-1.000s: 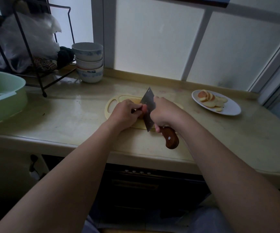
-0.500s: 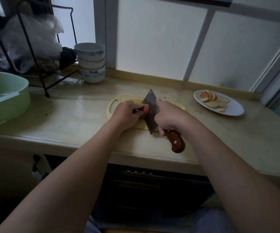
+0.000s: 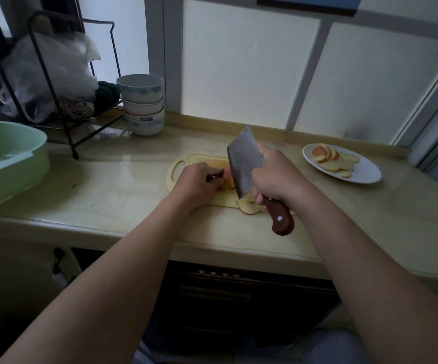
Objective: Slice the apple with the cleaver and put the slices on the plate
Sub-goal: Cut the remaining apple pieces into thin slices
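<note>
A pale yellow cutting board lies on the counter. My left hand presses a red apple piece down on it. My right hand grips the cleaver by its brown wooden handle, the steel blade standing tilted just right of the apple piece. Cut slices lie at the board's near edge under the blade. A white plate at the right holds several apple slices.
A green basin sits at the left counter edge. Stacked white bowls stand by the window, beside a black wire rack with plastic bags. The counter's front edge runs just below the board.
The cleaver has lifted and shifted right off the apple piece. Fresh slices now lie exposed at the board's near edge. My left hand stays on the apple.
</note>
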`<state>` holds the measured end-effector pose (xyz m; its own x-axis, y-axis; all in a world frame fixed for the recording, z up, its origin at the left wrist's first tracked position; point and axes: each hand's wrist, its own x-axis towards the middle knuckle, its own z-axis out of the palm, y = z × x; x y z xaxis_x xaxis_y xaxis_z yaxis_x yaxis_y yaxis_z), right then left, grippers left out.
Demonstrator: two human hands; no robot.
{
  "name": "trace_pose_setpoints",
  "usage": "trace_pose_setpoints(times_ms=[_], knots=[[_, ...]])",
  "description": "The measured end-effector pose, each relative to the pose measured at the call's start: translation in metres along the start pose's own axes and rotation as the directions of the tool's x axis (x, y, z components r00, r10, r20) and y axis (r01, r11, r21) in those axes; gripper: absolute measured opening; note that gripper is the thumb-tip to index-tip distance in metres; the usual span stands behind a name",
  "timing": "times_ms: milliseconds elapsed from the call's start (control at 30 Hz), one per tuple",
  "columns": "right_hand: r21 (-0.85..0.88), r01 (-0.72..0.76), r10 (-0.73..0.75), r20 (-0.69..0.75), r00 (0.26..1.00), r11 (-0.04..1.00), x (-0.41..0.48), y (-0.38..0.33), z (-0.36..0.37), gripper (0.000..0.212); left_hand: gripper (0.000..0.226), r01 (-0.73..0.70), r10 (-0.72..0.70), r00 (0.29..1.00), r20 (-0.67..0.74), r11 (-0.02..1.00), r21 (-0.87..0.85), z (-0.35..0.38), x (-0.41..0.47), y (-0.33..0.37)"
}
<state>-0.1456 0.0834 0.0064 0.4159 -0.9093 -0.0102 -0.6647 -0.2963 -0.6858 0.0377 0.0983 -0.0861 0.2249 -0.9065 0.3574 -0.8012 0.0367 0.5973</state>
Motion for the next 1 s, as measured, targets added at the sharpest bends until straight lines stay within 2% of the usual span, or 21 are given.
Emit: trace_pose_setpoints(times_ms=[567,1000], knots=[[-0.046,-0.051,0.054,0.058,0.997,0.998,-0.019,-0.005,-0.005,0.09,0.027,-0.01,0.01,1.0,0.02,1.0,0.006,-0.002,-0.001,0.001],[-0.09,-0.046,0.057,0.118,0.991,0.995,-0.026,-0.01,0.003,0.066,0.031,0.026,-0.026,1.0,-0.001,1.0,-0.006,-0.001,-0.001,0.002]])
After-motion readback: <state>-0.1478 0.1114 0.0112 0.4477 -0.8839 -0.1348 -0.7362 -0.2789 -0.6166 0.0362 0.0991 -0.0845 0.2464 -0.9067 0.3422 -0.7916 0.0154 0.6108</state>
